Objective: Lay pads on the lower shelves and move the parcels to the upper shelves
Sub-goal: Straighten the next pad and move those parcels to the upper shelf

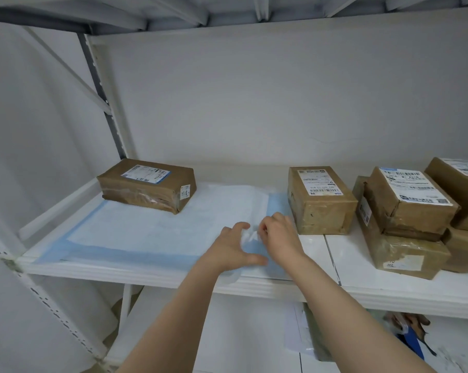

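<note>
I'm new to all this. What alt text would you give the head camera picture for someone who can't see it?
Two bare hands, left hand and right hand, work at the right edge of a blue and white pad on a white shelf. One brown parcel sits on the pad's far left; more taped parcels stand on the bare shelf to the right.

White shelf (405,293) w/ pad (136,232), parcels (321,200)

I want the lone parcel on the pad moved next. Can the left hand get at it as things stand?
Probably yes. The left hand rests on the pad, and only bare pad lies between it and the parcel, which sits alone with its near side exposed. The right hand is off to the other side.
</note>
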